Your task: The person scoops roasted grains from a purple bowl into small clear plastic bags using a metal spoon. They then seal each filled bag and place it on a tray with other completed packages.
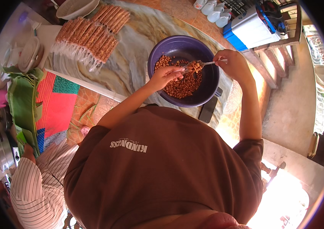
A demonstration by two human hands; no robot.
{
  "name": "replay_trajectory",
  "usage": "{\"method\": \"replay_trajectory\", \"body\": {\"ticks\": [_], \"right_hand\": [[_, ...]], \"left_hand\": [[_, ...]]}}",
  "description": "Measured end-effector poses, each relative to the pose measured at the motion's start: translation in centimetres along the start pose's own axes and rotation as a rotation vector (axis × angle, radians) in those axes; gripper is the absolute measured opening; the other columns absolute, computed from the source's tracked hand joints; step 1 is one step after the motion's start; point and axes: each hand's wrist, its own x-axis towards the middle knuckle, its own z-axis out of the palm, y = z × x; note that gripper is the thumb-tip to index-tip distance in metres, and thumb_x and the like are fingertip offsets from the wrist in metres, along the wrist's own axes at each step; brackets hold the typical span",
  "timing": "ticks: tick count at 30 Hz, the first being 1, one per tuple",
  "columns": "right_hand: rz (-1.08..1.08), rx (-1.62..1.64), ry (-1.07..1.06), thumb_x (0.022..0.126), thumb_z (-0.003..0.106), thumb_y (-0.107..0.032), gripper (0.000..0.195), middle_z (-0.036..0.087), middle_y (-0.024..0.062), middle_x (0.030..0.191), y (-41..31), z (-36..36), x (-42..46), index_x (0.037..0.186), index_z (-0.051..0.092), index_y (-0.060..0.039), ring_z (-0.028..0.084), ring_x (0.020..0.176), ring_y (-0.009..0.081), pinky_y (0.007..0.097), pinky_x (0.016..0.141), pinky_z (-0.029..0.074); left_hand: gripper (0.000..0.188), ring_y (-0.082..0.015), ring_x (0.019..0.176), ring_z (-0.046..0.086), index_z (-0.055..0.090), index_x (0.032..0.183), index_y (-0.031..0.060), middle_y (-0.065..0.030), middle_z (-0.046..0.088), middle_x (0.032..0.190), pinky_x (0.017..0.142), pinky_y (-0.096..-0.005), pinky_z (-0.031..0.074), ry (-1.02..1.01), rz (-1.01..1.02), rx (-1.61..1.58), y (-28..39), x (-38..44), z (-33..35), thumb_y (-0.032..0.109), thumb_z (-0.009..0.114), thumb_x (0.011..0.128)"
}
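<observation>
A purple plastic basin (212, 86) sits on the marbled tabletop, holding loose reddish-brown nuts, apparently peanuts (182, 87). Above them, my left hand (165, 77) pinches what looks like a narrow clear plastic bag (185, 68) between thumb and fingers. My right hand (232, 64) grips the handle of a metal spoon (208, 63) from over the basin's right rim. The spoon's bowl carries a heap of nuts (195, 67) and meets the bag's mouth. How much the bag contains is hard to make out behind my fingers.
Rows of filled clear packets (90, 37) lie on the marbled table (133, 54), near a pale basin (77, 8). A dark phone (207, 110) rests by the purple basin. Jugs (215, 14) and a cooler (253, 27) stand beyond. At left, a person in stripes (41, 183) touches banana leaves (21, 94).
</observation>
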Motion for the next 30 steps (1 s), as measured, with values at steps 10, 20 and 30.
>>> {"method": "replay_trajectory", "body": {"ticks": [10,20,30], "right_hand": [[0.005,-0.096,0.032,0.079,0.070,-0.006,0.011,0.069,0.0120,0.091,-0.9,0.3,-0.2,0.090,0.070,-0.0052,0.067,0.085,0.0270,0.0361,0.077,0.052],[-0.205,-0.262,0.209,0.078,0.068,-0.007,0.006,0.064,0.0100,0.082,-2.4,-0.5,-1.2,0.084,0.069,-0.0078,0.062,0.082,0.0293,0.0400,0.071,0.048],[-0.233,-0.320,0.270,0.078,0.068,-0.007,0.005,0.064,0.0064,0.081,-3.7,-1.3,-2.3,0.083,0.069,-0.0091,0.061,0.084,0.0276,0.0393,0.070,0.049]], "left_hand": [[0.034,-0.0059,0.073,0.058,0.057,0.129,0.0000,-0.0076,0.070,0.099,0.066,-0.0190,0.047,-0.022,-0.028,-0.035,-0.7,0.1,0.0,0.016,0.057,0.099],[0.041,-0.0063,0.076,0.056,0.050,0.136,-0.0009,-0.0086,0.068,0.107,0.068,-0.0202,0.048,-0.016,-0.065,-0.170,0.6,0.5,1.0,0.014,0.056,0.099],[0.043,-0.0058,0.077,0.055,0.047,0.139,0.0006,-0.0094,0.068,0.110,0.071,-0.0202,0.048,-0.047,-0.051,-0.191,1.5,0.9,1.5,0.012,0.056,0.098]]}}
